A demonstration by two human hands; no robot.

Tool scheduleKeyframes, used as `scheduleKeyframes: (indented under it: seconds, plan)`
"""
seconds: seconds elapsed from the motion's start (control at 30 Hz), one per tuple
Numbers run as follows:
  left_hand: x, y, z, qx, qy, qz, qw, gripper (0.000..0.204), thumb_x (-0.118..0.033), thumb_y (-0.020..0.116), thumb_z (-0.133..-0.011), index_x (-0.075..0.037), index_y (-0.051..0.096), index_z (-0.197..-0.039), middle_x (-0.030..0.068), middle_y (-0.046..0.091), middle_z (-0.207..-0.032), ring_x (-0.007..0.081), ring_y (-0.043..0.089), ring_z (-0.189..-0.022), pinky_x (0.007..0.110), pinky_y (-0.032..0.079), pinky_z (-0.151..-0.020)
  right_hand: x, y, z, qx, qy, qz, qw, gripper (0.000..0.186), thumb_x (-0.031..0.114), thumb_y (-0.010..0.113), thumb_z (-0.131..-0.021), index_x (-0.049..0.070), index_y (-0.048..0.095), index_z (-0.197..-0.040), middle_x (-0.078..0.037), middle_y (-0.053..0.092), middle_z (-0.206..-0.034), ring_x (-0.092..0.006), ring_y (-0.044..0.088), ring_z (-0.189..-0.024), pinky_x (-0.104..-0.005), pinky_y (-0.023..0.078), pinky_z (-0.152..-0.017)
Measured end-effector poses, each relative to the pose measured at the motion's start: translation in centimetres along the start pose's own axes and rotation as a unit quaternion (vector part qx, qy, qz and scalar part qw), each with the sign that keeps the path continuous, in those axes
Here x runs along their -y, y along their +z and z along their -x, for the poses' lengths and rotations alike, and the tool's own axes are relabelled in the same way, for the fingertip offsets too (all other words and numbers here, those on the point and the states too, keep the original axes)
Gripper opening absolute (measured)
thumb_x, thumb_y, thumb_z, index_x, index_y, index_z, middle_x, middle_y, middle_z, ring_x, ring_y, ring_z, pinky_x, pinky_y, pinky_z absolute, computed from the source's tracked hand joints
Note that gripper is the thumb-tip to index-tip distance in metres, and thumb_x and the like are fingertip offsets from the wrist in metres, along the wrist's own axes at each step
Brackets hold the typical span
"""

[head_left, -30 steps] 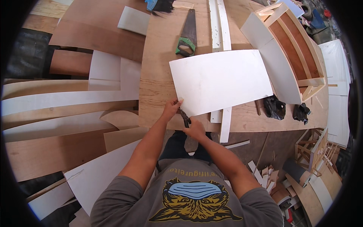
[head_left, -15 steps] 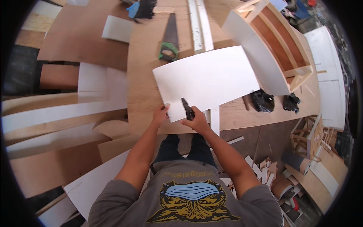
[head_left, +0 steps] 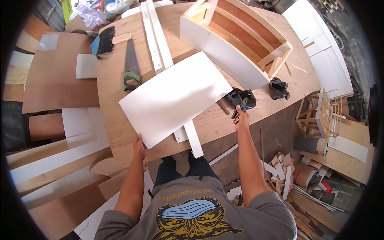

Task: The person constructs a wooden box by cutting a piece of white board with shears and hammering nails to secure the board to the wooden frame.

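A white rectangular panel (head_left: 174, 98) lies slanted on the wooden worktable (head_left: 116, 120). My left hand (head_left: 139, 147) is closed on the panel's near left corner, thumb on top. Off the panel's right corner, my right hand (head_left: 241, 119) grips black pliers (head_left: 235, 113). The pliers are over or against an open black plastic bag (head_left: 247, 96), whose contents I cannot make out. White strips (head_left: 193, 140) stick out from under the panel on its near side.
A handsaw (head_left: 131, 66) with a green and black handle and a black-bristled brush (head_left: 105, 41) lie at the left. A wooden frame box (head_left: 236, 44) stands at the back right, near a second black bag (head_left: 279, 89). Offcuts (head_left: 279, 168) litter the floor.
My right hand has carried the pliers from above the panel right to the black bag. My left hand keeps its hold at the panel's near corner. The view has shifted right.
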State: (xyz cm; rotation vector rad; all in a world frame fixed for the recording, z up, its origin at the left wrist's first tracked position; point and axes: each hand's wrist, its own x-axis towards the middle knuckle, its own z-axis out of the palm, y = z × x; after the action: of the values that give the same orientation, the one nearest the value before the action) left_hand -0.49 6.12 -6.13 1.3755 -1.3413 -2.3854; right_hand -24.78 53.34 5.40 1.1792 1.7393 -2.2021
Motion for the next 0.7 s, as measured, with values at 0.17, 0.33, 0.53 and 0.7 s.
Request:
scheduleKeyframes:
  seconds: [0.17, 0.33, 0.53, 0.7]
  plan:
    - [0.1, 1.2, 0.1, -0.022, 0.03, 0.08, 0.996, 0.029, -0.033, 0.054, -0.108, -0.009, 0.059, -0.123, 0.0037, 0.069, -0.109, 0.017, 0.067, -0.097, 0.035, 0.059, -0.085, 1.8, -1.4, -3.7, -0.032, 0.038, -0.025, 0.998, 0.025, 0.027, 0.075, -0.095, 0.011, 0.056, -0.093, -0.001, 0.053, -0.068, -0.0092, 0.038, -0.043, -0.0282, 0.028, -0.04]
    - [0.2, 0.6, -0.3, -0.033, 0.033, 0.099, 0.994, 0.029, -0.034, 0.055, -0.107, -0.009, 0.059, -0.122, 0.0053, 0.068, -0.11, 0.02, 0.067, -0.099, 0.037, 0.059, -0.086, 1.5, -0.3, -3.1, 0.015, 0.019, 0.008, 1.0, 0.025, 0.033, 0.07, -0.099, 0.014, 0.055, -0.092, 0.0, 0.051, -0.068, -0.0092, 0.037, -0.044, -0.0269, 0.025, -0.04]
    - [-0.4, 0.8, -1.2, -0.013, 0.006, 0.107, 0.994, 0.039, -0.037, 0.06, -0.104, -0.004, 0.061, -0.124, 0.0061, 0.069, -0.112, 0.0208, 0.068, -0.098, 0.038, 0.058, -0.084, -5.7, 3.5, 4.4, 0.21, -0.095, 0.215, 0.949, 0.021, 0.032, 0.066, -0.102, 0.011, 0.066, -0.104, 0.002, 0.05, -0.069, -0.0053, 0.039, -0.046, -0.025, 0.028, -0.04]
    - [-1.8, 0.0, -0.4, -0.025, -0.063, 0.015, 0.998, 0.047, -0.048, 0.064, -0.1, -0.003, 0.068, -0.114, 0.0067, 0.072, -0.1, 0.02, 0.069, -0.086, 0.038, 0.059, -0.076, -16.7, 10.0, 13.3, 0.382, -0.204, 0.368, 0.823, 0.024, 0.021, 0.071, -0.096, 0.001, 0.062, -0.106, -0.006, 0.067, -0.095, -0.015, 0.061, -0.089, -0.0312, 0.049, -0.082]
